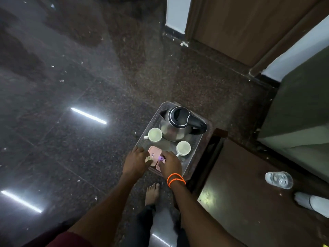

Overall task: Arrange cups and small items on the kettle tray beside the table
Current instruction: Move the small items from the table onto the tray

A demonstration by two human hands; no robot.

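The kettle tray [195, 148] sits low beside the dark wooden counter [249, 202], holding a steel kettle [175, 125], two white cups [155, 134] [183, 148] and a pink dish [155, 152]. Over the dish the left hand [136, 162] pinches a greenish item [149, 159], and the right hand [170, 164] pinches a purple one [160, 158]. Around lies polished speckled stone floor [71, 86] reflecting strip lights, a wooden door [240, 24] beyond, and a clear glass [278, 180] on the counter.

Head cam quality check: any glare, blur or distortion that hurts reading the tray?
Head view: dim overall, with two bright strip-light reflections on the floor, clear of the tray; a hazy veil washes out the upper left; wide-angle bending shows at the door frame; the kettle and cups read fine, but the small items under the left hand and right hand are soft and partly covered.
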